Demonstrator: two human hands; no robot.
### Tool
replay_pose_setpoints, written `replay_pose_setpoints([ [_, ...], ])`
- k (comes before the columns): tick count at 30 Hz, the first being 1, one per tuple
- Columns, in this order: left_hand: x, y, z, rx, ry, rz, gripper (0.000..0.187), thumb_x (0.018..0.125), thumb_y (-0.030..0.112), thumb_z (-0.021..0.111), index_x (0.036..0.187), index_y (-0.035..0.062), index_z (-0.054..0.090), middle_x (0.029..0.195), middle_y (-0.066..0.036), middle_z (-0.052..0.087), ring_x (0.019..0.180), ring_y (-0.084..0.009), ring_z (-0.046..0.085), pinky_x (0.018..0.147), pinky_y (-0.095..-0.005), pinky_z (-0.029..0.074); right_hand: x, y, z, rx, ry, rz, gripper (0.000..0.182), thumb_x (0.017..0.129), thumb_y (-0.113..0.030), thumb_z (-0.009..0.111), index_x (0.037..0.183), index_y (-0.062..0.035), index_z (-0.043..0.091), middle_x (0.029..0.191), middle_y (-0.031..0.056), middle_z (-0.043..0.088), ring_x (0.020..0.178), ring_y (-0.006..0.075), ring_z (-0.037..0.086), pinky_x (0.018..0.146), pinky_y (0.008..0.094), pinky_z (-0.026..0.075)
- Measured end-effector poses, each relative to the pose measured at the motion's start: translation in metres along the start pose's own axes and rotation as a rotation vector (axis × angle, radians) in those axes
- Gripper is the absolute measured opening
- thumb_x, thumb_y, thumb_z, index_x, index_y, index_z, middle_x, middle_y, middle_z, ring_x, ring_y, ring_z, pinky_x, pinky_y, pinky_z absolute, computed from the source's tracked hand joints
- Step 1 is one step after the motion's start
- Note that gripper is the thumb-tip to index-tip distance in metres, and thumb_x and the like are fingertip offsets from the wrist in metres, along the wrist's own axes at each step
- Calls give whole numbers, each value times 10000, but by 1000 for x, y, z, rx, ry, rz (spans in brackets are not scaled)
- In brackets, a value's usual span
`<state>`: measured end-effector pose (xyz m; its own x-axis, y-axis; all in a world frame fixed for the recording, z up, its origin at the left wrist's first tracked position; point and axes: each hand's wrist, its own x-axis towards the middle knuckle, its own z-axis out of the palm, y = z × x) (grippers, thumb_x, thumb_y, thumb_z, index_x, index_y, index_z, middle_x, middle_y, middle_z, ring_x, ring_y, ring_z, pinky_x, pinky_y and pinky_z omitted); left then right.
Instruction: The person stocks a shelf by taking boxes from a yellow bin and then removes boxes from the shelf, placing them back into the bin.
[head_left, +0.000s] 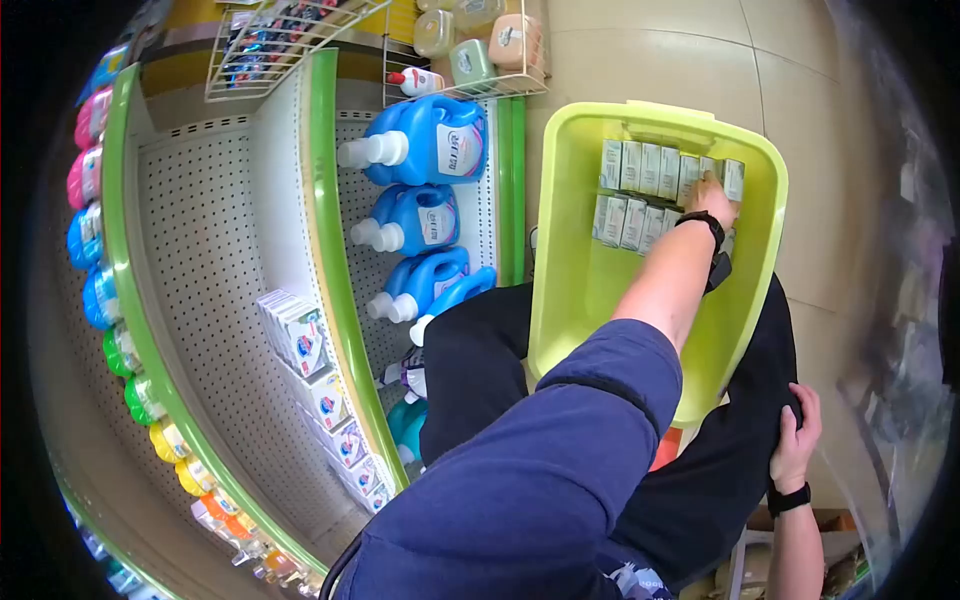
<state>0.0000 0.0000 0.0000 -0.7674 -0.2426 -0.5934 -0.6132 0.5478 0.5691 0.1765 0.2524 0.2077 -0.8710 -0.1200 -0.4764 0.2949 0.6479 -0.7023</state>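
Note:
My left hand point(711, 199) reaches down into a lime-green plastic tub point(560, 290). Its fingers are closed on a small box point(707, 165) at the right end of the back row; the fingertips are partly hidden. Small white-and-grey boxes point(640, 168) stand in two rows on the tub's far part. The front row point(632, 222) is partly covered by my wrist with its black band. My right hand point(796, 437) lies on my right thigh, fingers spread and holding nothing.
To the left, a shelf unit with a green edge point(325, 200) holds stacked soap boxes point(305, 340) and blue detergent jugs point(440, 145). Wire baskets point(520, 80) with bottles and tubs hang at the top. Colourful packs point(100, 295) line the far-left shelf edge. Tiled floor point(650, 60) lies beyond the tub.

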Motion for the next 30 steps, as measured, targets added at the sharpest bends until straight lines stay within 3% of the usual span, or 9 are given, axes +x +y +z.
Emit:
replay_pose_setpoints([
  [13,-43,2,-56,-18,80,21,435,695,230,689,1030,-23,576,968,-230,652,950,-372,624,843,-416,497,10,1,3,24,42,-55,285,827,-102,512,1071,29,581,1113,165,561,1075,296,525,984,355,372],
  [15,-79,3,-109,-276,71,260,538,697,221,643,1173,-17,564,934,-213,668,919,-300,651,822,-354,507,11,10,4,7,33,-64,283,823,-100,516,1065,30,581,1093,155,572,1058,288,534,974,353,380],
  [18,-157,-7,-227,-507,52,559,529,796,69,588,1295,-55,466,1181,-197,600,1057,-221,599,884,-335,490,11,22,9,2,75,-101,260,831,-112,531,1041,30,591,1057,149,590,1031,280,550,958,346,393],
  [21,-251,-30,-350,-274,538,795,442,901,25,541,1335,1,462,1312,-160,524,1202,-212,504,990,-326,415,12,24,14,-16,105,-129,241,850,-119,538,1028,31,602,1041,147,604,1017,262,562,939,339,408],
  [22,-280,-47,-387,-59,729,712,410,930,17,506,1337,2,461,1326,-165,509,1214,-211,489,1000,-322,405,12,24,15,-29,112,-120,246,855,-125,541,1033,32,605,1029,148,612,1002,256,570,924,340,419],
  [25,-342,-111,-470,-259,1076,605,376,949,50,498,1320,-8,469,1270,-150,549,1131,-192,541,950,-328,458,14,33,19,-82,148,-107,274,871,-177,562,1032,34,628,988,165,651,931,270,609,874,349,454],
  [26,-357,-139,-496,-22,1281,506,375,944,40,489,1313,-19,471,1256,-147,561,1121,-203,550,941,-334,468,15,34,19,-129,153,-107,282,874,-191,559,1031,32,631,998,173,652,943,281,610,879,351,452],
  [28,-387,-176,-528,-33,1342,106,391,934,42,487,1317,-34,460,1257,-155,563,1126,-211,555,927,-336,471,16,35,19,-198,167,-111,303,877,-218,555,1034,29,634,1014,186,653,969,299,611,887,352,448],
  [30,-401,-232,-552,366,1438,-115,410,925,51,490,1321,-44,448,1252,-171,565,1091,-216,579,905,-335,476,12,29,20,-249,174,-112,329,881,-241,537,1049,27,628,1021,187,651,979,290,608,895,339,440],
])
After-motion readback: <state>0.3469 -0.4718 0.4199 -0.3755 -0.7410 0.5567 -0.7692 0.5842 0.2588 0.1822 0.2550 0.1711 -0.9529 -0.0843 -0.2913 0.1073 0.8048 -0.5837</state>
